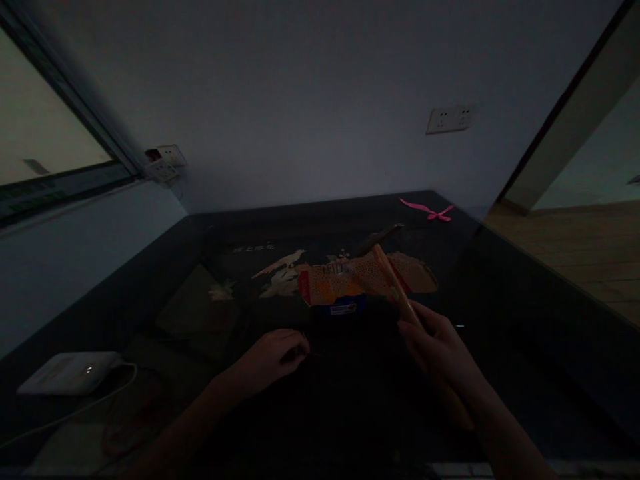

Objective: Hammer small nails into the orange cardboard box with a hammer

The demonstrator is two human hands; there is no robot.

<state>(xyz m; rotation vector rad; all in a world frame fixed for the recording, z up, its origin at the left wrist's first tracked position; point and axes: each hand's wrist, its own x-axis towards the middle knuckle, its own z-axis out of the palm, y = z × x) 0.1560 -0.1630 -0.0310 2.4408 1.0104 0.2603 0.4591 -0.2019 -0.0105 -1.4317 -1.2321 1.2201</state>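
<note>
My right hand (437, 343) is wrapped round a long wooden stick-like tool (395, 283), tilted with its upper end over the packaging. My left hand (280, 353) rests near the middle of the dark table, thumb and fingertips pinched together; what they hold, if anything, is too small and dark to tell. Beyond both hands lies a flattened orange and red package (330, 283) with a dotted pattern. A blue packet (347, 307) sits at its near edge. Behind the wooden tool, another dark, thin tool (377, 239) with a lighter tip lies slantwise.
A pink ribbon (433, 213) lies at the table's back right. At the left edge is a white device (73, 373) with a white cable (113, 397). The dark table (225, 223) bears a printed bird and lettering, and meets the wall, which carries sockets (450, 120).
</note>
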